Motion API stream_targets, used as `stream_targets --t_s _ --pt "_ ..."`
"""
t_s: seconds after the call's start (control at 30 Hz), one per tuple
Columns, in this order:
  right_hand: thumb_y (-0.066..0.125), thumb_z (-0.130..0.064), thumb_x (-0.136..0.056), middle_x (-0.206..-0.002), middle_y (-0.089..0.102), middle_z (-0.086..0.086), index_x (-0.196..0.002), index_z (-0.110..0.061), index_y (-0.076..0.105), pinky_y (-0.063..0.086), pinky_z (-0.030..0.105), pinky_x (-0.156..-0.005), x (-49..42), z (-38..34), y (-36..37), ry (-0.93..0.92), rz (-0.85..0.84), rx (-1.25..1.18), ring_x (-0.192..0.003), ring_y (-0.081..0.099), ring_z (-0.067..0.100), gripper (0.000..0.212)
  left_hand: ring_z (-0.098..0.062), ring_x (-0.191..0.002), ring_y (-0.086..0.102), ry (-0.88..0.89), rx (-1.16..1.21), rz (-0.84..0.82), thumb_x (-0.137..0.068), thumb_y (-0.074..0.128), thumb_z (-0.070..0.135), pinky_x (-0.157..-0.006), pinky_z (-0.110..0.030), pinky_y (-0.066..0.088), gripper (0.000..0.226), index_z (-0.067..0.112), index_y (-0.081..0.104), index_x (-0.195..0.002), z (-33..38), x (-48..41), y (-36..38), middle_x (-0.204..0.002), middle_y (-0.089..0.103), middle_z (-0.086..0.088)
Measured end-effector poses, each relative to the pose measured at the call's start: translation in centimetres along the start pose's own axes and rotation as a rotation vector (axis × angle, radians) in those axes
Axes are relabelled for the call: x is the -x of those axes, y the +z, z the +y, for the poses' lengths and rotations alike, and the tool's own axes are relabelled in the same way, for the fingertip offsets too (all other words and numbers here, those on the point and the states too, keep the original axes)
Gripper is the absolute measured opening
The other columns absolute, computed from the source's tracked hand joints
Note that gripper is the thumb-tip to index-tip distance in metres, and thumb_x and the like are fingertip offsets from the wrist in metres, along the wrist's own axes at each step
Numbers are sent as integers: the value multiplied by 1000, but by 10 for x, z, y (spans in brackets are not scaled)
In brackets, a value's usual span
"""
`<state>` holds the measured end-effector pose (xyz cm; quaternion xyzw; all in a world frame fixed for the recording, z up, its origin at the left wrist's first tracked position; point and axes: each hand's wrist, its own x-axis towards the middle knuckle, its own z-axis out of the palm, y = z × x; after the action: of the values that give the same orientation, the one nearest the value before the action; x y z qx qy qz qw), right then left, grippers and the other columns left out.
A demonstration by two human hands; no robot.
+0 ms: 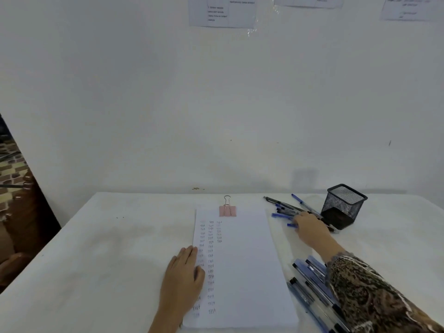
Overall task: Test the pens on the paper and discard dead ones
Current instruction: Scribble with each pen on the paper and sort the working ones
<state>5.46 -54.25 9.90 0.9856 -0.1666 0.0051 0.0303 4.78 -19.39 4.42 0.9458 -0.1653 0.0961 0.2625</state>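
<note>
Pens [284,210] beside the mesh holder [343,207] are at the selection step: right hand [310,228] rests among them, grip indiscernible, left hand [185,277] presses flat, fingers together, on the paper [242,260]; next, pinch one pen securely.

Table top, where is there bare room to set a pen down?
The widest bare patch of the table lies left of the paper, out to the left edge. A bare strip runs behind the binder clip, along the wall. Right of the paper is crowded: loose pens beside the mesh pen holder, a row of pens nearer.
</note>
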Motion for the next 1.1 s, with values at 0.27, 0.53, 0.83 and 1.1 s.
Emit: stream_targets --t_s 0.27,0.53,0.83,1.1 --pt "33 -17 -100 -121 55 -5 -117 -25 49 37 32 -92 7 6 4 -101 146 51 -113 52 16 25 -14 -138 28 12 -20 -4 -70 1 48 -109 -21 7 87 12 37 -141 -2 -2 3 -147 36 1" --pt "40 -56 -89 -56 36 -4 -72 -22 51 26 25 -49 36 -26 -72 96 242 -2050 -43 31 11 39 -16 -137 31 4 -44 -19 -71 1 47 -113 -27 15 86 11 37 -140 -4 -2 5 -147 37 -1" --pt "52 -39 -57 -38 20 -5 -50 -20 53 15 18 -41 72 -103 -41 323 210 -2821 -36 13 13 20 -11 -140 21 -8 -52 -41 -66 -7 48 -115 -23 7 92 15 28 -144 0 -1 -1 -151 27 4" --pt "51 -46 -88 -49 51 -6 -90 -10 66 33 13 -31 61 -137 0 364 11 -2912 -31 38 3 39 -8 -142 12 -24 -72 -75 -79 -1 44 -114 -20 0 76 17 20 -147 5 0 -7 -154 18 6"
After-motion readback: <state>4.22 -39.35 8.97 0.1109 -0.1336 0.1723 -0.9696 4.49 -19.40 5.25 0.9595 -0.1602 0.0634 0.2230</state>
